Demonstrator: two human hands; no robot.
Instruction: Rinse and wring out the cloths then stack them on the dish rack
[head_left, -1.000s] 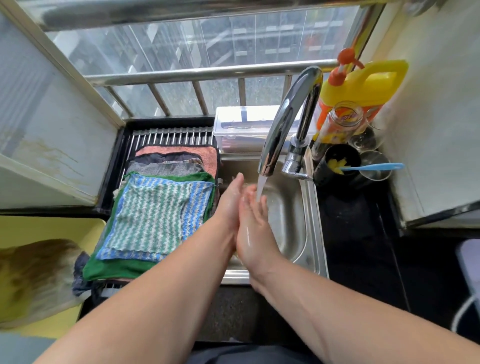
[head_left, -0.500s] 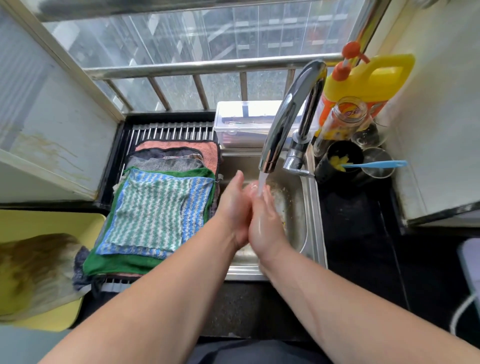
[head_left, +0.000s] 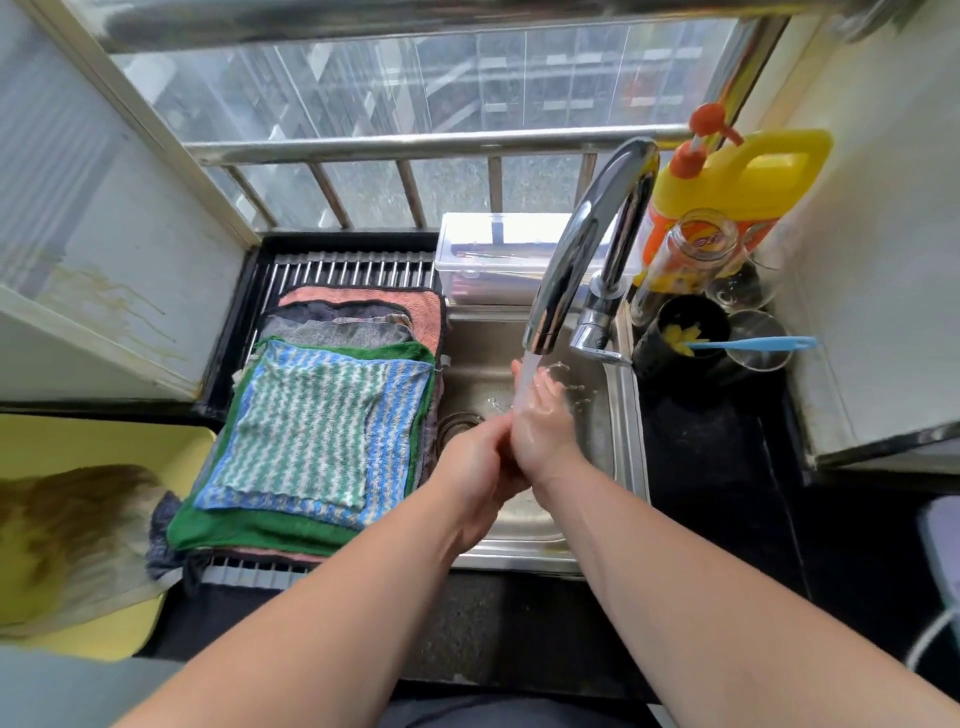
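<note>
A stack of folded cloths (head_left: 311, 426) lies on the black dish rack (head_left: 353, 270) left of the sink; a blue and white striped one is on top, with green, grey and pink ones under it. Over the steel sink (head_left: 631, 441), the tap (head_left: 587, 239) runs water (head_left: 524, 379) onto my right hand (head_left: 543, 426), whose fingers are straight. My left hand (head_left: 478, 467) presses against its near side, fingers mostly hidden behind it. Neither hand holds a cloth.
A clear lidded box (head_left: 493, 249) stands behind the sink. At right are a yellow detergent jug (head_left: 743, 176), a jar, glasses and a black cup with a blue brush (head_left: 753, 343). A yellow tray (head_left: 104, 447) with a brownish cloth (head_left: 67, 530) sits at left.
My hands were pressed palm to palm under the tap. My left hand has slid back toward the right wrist, and my right hand has moved further under the stream.
</note>
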